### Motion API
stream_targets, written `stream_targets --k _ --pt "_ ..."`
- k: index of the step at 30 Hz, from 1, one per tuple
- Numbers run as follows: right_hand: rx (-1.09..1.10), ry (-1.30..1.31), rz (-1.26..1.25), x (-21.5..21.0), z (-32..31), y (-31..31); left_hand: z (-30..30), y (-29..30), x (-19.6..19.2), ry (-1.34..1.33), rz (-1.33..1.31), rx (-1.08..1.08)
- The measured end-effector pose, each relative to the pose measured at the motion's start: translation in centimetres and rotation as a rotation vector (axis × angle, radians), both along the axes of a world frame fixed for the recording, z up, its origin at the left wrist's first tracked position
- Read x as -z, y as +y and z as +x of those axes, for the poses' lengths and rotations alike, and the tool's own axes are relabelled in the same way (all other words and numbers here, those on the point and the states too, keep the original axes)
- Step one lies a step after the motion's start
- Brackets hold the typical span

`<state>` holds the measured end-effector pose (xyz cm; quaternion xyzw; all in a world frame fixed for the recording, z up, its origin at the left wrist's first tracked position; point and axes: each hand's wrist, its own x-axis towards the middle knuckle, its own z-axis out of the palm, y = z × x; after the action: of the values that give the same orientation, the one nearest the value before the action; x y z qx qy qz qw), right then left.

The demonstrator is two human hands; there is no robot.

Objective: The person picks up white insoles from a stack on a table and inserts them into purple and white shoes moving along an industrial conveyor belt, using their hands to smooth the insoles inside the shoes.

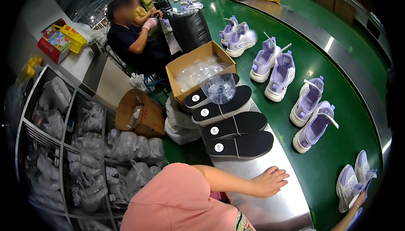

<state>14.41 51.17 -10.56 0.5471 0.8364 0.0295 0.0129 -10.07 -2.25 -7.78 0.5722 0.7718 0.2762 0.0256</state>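
My left hand (270,182) lies palm down on the bare metal edge (270,208) of the work table, fingers loosely spread and holding nothing. Just beyond it is a row of black insoles (240,144) bundled with thin bands, each with a round white sticker. At the lower right, my right hand (359,199) is closed on the near end of a white-and-purple sneaker (349,184). The sneaker's mate (363,165) is right beside it on the green belt (274,125). The right fingers are partly hidden by the shoe.
More sneaker pairs (314,108) stand along the belt. A clear plastic tub (218,87) sits by the insoles, next to an open carton (177,68). Racks of bagged items (88,155) and another carton (141,113) are at left. Co-workers (130,37) sit farther along.
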Motion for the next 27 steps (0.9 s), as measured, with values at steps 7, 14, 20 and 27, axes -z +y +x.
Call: stream_targets --k 7,14,20,27 --pt "-0.272 -0.174 0.290 -4.2 -4.4 -5.9 0.7 -0.4 0.4 0.011 0.016 -0.025" --pt "0.242 1.492 -0.053 -6.1 -5.4 -10.5 1.2 -0.1 0.7 -0.239 0.032 -0.046" --pt "-0.433 0.024 0.040 -15.2 -7.2 -35.4 7.8 -0.6 -4.8 -0.388 0.437 -0.067" --pt "-0.500 0.102 -0.105 -11.8 -3.4 -48.4 9.9 -3.7 -1.4 -0.560 0.095 -0.108"
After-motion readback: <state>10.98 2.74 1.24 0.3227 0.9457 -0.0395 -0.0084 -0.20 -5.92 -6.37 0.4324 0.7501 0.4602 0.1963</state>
